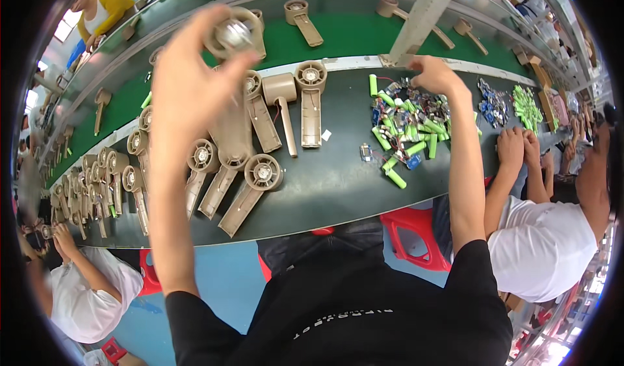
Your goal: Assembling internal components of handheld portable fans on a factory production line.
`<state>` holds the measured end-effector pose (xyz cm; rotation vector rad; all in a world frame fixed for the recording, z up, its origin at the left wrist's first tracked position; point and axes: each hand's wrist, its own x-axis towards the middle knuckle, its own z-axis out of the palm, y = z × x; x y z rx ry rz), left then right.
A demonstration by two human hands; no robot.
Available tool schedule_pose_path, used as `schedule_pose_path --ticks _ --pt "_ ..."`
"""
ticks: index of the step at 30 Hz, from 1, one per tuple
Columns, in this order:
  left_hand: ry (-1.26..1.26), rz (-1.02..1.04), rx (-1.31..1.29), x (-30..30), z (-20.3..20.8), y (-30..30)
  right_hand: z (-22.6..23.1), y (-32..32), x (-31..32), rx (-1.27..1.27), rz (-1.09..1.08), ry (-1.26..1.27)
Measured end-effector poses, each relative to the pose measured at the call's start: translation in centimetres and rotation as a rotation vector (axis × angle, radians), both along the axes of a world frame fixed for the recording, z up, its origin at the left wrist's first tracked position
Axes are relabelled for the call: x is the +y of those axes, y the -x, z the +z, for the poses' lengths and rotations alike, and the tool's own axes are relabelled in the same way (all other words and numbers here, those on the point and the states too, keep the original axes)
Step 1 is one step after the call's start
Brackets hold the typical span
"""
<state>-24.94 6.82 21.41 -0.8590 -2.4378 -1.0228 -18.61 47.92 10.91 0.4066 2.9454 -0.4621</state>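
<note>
My left hand (195, 67), smeared by motion, is raised over the far left of the bench with its fingers wrapped round the head of a beige handheld fan (235, 33). Its handle is hard to make out behind the hand. My right hand (439, 75) hangs over the far edge of a heap of green battery cells (416, 129) with small circuit boards and wires. Its thumb and fingers are apart, with nothing visible between them. Beige fan housings with open handles lie close to my left forearm, among them one near the front edge (263, 172) and one farther back (311, 106).
A metal post (426, 18) rises behind the heap. Beyond a pale rail, a green conveyor belt (351, 38) carries spaced fan parts. Many housings crowd the bench's left end (91, 181). Co-workers in white shirts sit at left (94, 294) and right (543, 249).
</note>
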Motion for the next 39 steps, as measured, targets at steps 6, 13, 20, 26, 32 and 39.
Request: schedule_pose_path --ticks 6,13,20,26,32,39 --pt "0.031 -0.214 -0.215 4.7 -7.4 -12.1 -2.1 -1.7 -0.5 0.266 -0.002 0.146" --pt "0.063 -0.143 -0.231 7.2 -14.2 -14.1 2.1 -6.2 -2.3 0.615 0.059 0.278" --pt "-0.158 -0.131 -0.129 6.5 -11.0 -13.0 7.5 -9.2 -7.1 0.912 0.037 0.629" --pt "-0.695 -0.525 -0.467 6.9 -7.5 -12.6 6.9 -11.2 -14.6 0.794 0.413 0.695" --pt "-0.622 -0.435 -0.714 4.1 -9.4 -14.8 2.0 -14.2 -18.4 0.708 0.249 0.813" --pt "-0.006 -0.235 -0.274 3.5 -13.1 -17.1 -3.9 -16.5 -19.0 0.57 0.099 0.879"
